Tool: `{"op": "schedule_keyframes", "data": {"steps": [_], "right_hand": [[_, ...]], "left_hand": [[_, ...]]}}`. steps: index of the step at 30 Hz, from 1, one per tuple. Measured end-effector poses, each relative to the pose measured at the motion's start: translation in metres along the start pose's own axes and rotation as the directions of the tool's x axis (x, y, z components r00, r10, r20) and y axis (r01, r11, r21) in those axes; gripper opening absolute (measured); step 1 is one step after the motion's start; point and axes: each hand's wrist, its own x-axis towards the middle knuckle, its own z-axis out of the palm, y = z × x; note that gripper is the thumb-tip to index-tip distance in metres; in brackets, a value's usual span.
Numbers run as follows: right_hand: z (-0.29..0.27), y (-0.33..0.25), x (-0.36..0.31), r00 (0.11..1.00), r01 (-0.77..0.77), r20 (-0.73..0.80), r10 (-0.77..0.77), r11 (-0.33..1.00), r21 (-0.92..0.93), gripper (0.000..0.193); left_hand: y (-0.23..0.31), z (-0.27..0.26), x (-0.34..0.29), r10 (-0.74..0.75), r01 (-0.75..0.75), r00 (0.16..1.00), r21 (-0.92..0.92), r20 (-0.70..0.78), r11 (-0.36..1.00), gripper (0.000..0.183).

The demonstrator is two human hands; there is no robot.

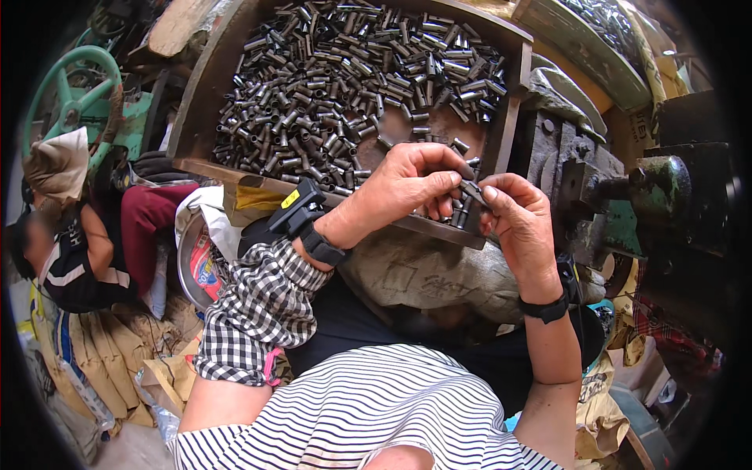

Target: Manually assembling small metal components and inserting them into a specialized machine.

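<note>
Fingers of the left hand (413, 182) and right hand (518, 222) pinch 1 small dark metal piece (471, 190) over the near right corner of the wooden tray (197, 110). Work on it looks unfinished; many loose metal tubes (313, 102) lie inside, but which are done cannot be told.

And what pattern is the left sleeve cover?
The sleeve cover is black-and-white check, seen best in the head view.

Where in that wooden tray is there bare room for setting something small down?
In the brown wooden tray, bare floor shows toward the right, bordered by small dark metal tubes, the right wall and, nearer, the left hand. Heaped tubes crowd the left and far parts.
</note>
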Motion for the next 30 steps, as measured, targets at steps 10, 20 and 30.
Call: {"op": "schedule_keyframes", "data": {"steps": [10, 20, 30], "right_hand": [[-0.002, -0.012, -0.007, 0.983, -0.18, 0.066, 0.171, 0.971, 0.16, 0.01], [0.013, -0.022, -0.013, 0.877, -0.334, 0.36, 0.318, 0.942, -0.018, 0.03], [0.023, -0.019, 0.032, 0.901, -0.232, 0.275, 0.336, 0.908, -0.349, 0.026]], "left_hand": [[0.001, 0.005, -0.007, 0.107, -0.114, 0.991, 0.083, 0.074, 0.99, 0.016], [0.017, 0.003, -0.013, -0.259, 0.287, 0.802, 0.033, 0.538, 0.957, 0.036], [0.016, -0.02, -0.006, 0.125, -0.293, 0.934, 0.519, 0.334, 0.803, 0.018]]}}
